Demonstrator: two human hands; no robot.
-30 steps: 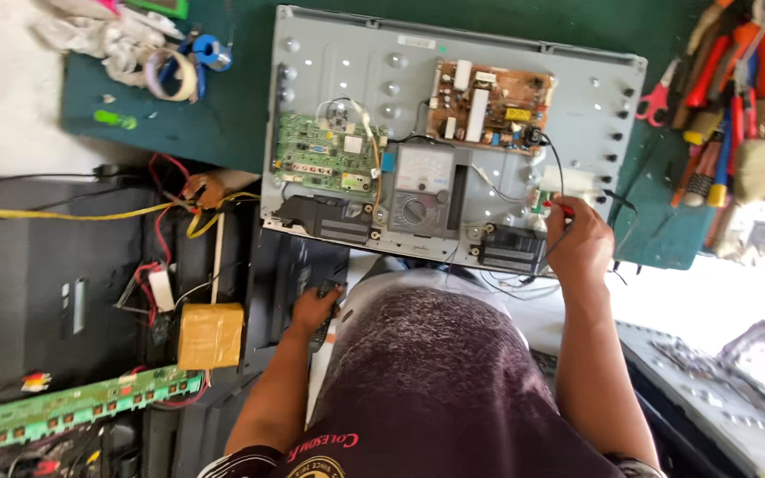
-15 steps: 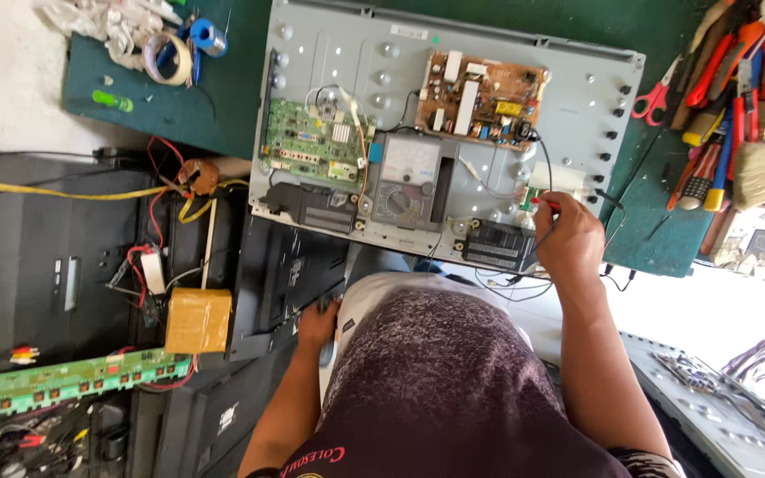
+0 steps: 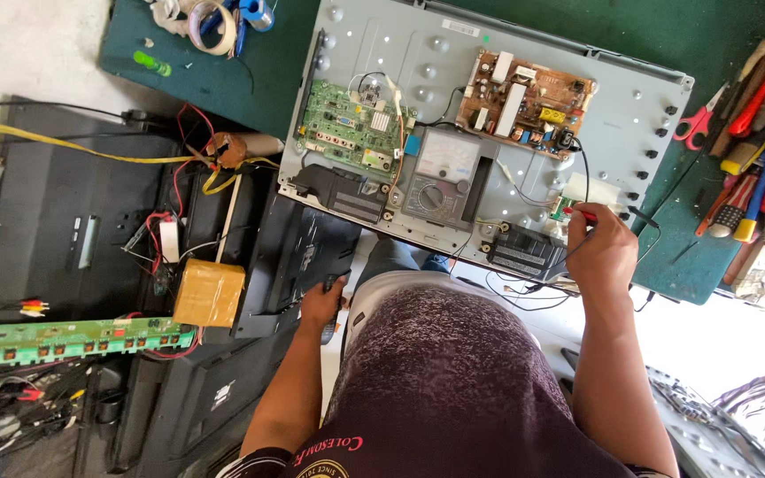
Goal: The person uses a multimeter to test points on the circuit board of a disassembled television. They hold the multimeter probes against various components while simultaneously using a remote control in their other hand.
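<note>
On the green bench mat [image 3: 223, 84], far side of the scene: one grey metal chassis panel [image 3: 630, 115], opened flat, its near edge overhanging the mat toward the person's lap.

Mounted on it: green circuit board [image 3: 347, 128] at left; brown power board [image 3: 524, 97] at right; analogue meter [image 3: 443, 177] between and nearer.

Right hand [image 3: 602, 252]: closed on a red probe [image 3: 580, 212] at the panel's near right edge, tip by a small green board [image 3: 562, 207]; black leads trail beneath.

Left hand [image 3: 322, 305]: resting low on a black casing [image 3: 298, 257], just left of the lap; whether it grips anything cannot be told.

Right margin: red scissors [image 3: 692, 124] and screwdrivers [image 3: 750, 177], crowded close to the panel edge.

Left, near: yellow-brown taped block [image 3: 210, 292], long green strip board [image 3: 73, 341], tangled wires. Little free room either side.
</note>
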